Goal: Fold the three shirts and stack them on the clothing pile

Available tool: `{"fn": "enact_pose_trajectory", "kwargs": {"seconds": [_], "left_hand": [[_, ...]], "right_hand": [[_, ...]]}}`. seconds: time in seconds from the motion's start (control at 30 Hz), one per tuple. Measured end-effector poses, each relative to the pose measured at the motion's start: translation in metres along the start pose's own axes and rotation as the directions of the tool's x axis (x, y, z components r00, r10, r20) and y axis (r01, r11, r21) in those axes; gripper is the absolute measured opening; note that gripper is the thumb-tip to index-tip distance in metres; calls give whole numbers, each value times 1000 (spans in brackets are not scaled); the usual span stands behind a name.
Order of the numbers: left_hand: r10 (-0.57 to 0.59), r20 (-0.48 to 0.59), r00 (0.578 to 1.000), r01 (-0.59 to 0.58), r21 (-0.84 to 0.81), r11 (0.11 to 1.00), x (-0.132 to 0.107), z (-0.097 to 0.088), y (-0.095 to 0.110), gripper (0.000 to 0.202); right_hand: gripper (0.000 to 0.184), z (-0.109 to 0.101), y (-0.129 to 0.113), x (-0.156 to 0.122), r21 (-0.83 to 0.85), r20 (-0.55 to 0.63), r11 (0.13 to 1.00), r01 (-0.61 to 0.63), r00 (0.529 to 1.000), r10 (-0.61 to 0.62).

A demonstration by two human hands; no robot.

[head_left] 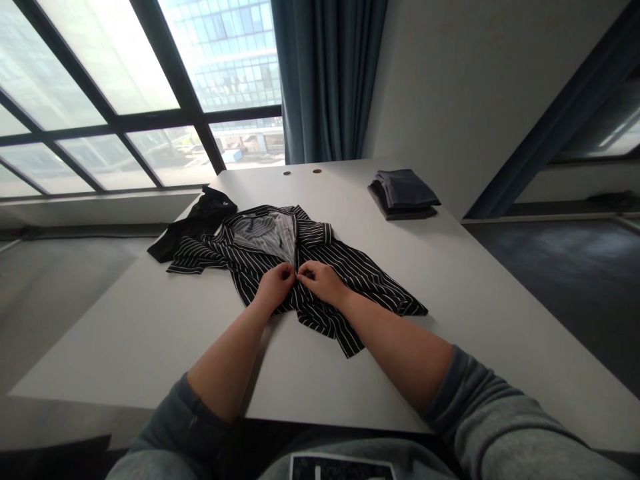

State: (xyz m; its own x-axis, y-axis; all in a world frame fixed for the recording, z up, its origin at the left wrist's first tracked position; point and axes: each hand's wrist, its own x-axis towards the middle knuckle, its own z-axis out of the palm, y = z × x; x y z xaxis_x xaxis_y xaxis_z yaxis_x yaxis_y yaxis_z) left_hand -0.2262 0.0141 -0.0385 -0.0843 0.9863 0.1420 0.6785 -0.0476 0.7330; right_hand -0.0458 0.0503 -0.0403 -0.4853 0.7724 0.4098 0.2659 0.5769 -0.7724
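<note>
A black shirt with white stripes lies spread on the white table, its collar end away from me and its front partly open, showing the paler inside. My left hand pinches the shirt's front edge near the middle. Right beside it, my right hand is closed in a pinch on the same front opening. The fingertips almost meet; whether a button sits between them is too small to make out. One short sleeve points left, the other lies folded near the collar.
On the white table, a crumpled black cloth lies at the left, touching the shirt. A stack of folded dark clothes sits at the back right. Behind the table are a blue curtain and windows.
</note>
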Motion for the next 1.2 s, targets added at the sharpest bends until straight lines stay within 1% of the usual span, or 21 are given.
{"fn": "enact_pose_trajectory", "kwargs": {"seconds": [0.1,0.2,0.37,0.53,0.7,0.87,1.03,1.2], "left_hand": [[-7,17,1000,8,-66,998,0,-2,1,11],[3,12,1000,-1,-135,991,0,-3,2,11],[27,4,1000,-25,-208,978,1,-1,1,10],[45,-2,999,-44,-269,962,1,0,0,11],[11,-24,1000,-17,-278,961,0,-2,4,13],[-9,-21,1000,2,-297,955,0,-1,4,22],[4,-43,999,-18,-343,939,3,2,-2,18],[37,-34,999,-48,-420,906,5,3,-4,16]], "right_hand": [[9,0,1,0,33,-10,999,-32,999,33],[12,-1,1,-1,60,-20,995,-75,997,76],[22,-2,3,0,83,-31,995,-63,997,65],[17,0,7,0,111,-45,989,-103,993,108],[16,1,9,-1,127,-48,984,-125,990,132],[16,1,10,0,125,-72,987,-97,992,107],[17,3,13,0,137,-91,989,-61,993,74],[16,3,12,-1,233,-87,966,-112,987,136]]}}
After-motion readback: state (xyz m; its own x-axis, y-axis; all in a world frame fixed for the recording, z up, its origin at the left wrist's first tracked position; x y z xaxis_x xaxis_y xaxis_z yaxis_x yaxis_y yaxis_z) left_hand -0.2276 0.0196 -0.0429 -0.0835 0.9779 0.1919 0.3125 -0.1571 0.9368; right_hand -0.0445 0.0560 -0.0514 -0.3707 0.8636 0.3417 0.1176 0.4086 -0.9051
